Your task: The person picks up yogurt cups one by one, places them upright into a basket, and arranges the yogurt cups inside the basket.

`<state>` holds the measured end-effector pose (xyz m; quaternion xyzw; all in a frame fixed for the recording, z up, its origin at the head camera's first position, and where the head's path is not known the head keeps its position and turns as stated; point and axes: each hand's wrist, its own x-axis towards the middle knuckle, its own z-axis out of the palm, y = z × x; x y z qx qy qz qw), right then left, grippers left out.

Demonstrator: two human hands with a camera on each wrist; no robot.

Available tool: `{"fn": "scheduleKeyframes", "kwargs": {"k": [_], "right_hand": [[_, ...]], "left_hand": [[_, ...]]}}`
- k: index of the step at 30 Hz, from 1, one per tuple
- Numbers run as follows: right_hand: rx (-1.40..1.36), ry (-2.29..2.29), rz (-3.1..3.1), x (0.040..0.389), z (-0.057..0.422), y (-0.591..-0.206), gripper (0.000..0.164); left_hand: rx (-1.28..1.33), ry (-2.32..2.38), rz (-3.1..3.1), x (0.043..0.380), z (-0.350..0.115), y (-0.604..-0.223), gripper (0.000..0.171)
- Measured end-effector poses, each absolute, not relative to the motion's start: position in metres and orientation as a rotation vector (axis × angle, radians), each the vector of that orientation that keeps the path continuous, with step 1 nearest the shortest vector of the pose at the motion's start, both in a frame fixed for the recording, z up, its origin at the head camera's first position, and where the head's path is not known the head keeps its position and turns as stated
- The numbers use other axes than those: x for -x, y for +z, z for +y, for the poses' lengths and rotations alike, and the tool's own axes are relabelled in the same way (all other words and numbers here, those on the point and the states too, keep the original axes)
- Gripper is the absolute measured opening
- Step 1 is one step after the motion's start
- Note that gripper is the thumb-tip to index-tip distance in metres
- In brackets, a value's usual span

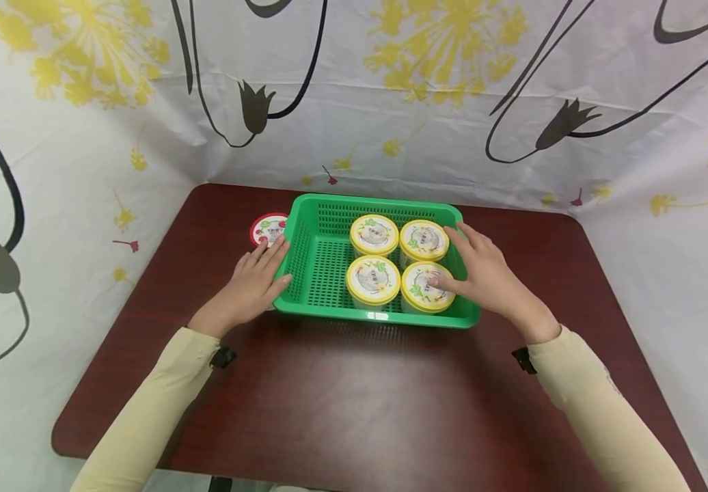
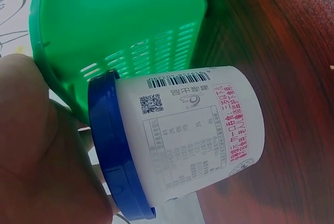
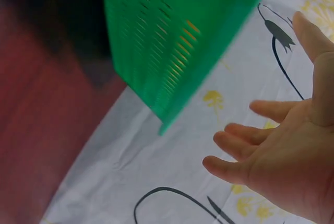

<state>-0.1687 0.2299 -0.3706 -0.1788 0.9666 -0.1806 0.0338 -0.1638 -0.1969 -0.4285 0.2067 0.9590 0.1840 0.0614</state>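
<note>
A green plastic basket [image 1: 324, 273] holds several tubs with yellow-rimmed lids, including a front right tub [image 1: 418, 290] and a back left tub [image 1: 374, 234]. My left hand [image 1: 246, 290] lies with fingers extended along the basket's left rim. Beside that hand, a white tub with a blue lid [image 2: 122, 145] stands against the basket's outer wall in the left wrist view; the hand mostly hides it from the head view. Past the left fingertips is a red-rimmed lid [image 1: 268, 228]. My right hand [image 1: 486, 270], fingers spread, hovers at the basket's right end, its thumb overlapping the front right tub.
The dark red-brown table [image 1: 354, 389] extends in front of the basket and to both sides. White cloth [image 1: 342, 116] with flower prints hangs behind it and at the sides. A small black device [image 1: 223, 357] sits at the left wrist.
</note>
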Motion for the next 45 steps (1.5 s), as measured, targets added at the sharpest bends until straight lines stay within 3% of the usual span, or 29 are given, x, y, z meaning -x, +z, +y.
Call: {"fn": "scheduleKeyframes", "kwargs": {"k": [13,23,45], "right_hand": [[0.472,-0.631,3.058,0.134,0.238,-0.409,0.108],[0.365,-0.660,3.002,0.122,0.238,-0.432,0.098],[0.296,-0.698,2.993,0.121,0.235,-0.436,0.095]], "left_hand": [[-0.622,0.528,2.983,0.162,-0.196,-0.430,0.066],[-0.570,0.542,3.178,0.150,-0.210,-0.415,0.066],[-0.463,0.484,3.042,0.146,-0.219,-0.430,0.086]]}}
